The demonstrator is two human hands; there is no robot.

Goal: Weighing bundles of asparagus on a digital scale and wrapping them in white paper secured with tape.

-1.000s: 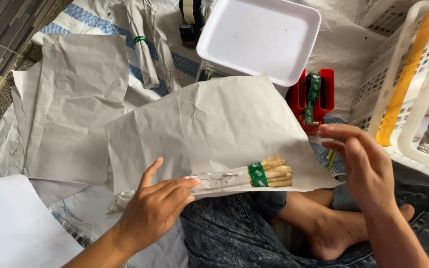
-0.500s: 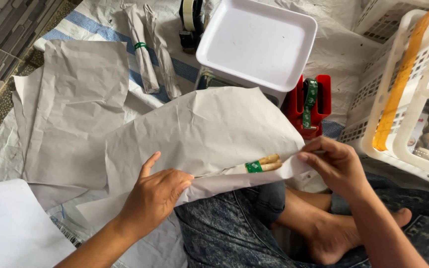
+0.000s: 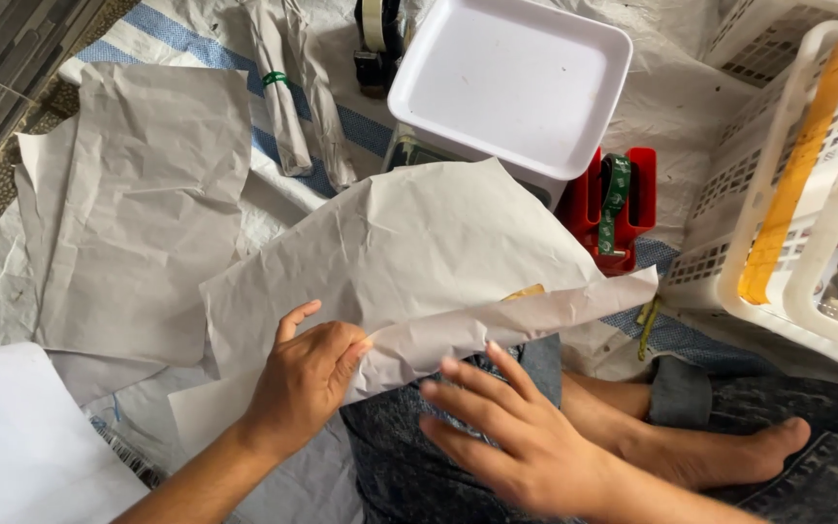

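- Pinching the near folded edge of the grey paper sheet [image 3: 409, 252] over the lap: left hand [image 3: 305, 380], fingers closed on it.
- Hovered just right, nearer the body: right hand [image 3: 516, 442], fingers spread, gripping nothing.
- Ran left to right, the fold's long axis.

The paper sheet [image 3: 409, 262] is now folded over the green-banded bundle, hiding almost all of it. The right hand [image 3: 516, 437] has left the bundle's end and lies open below the fold.
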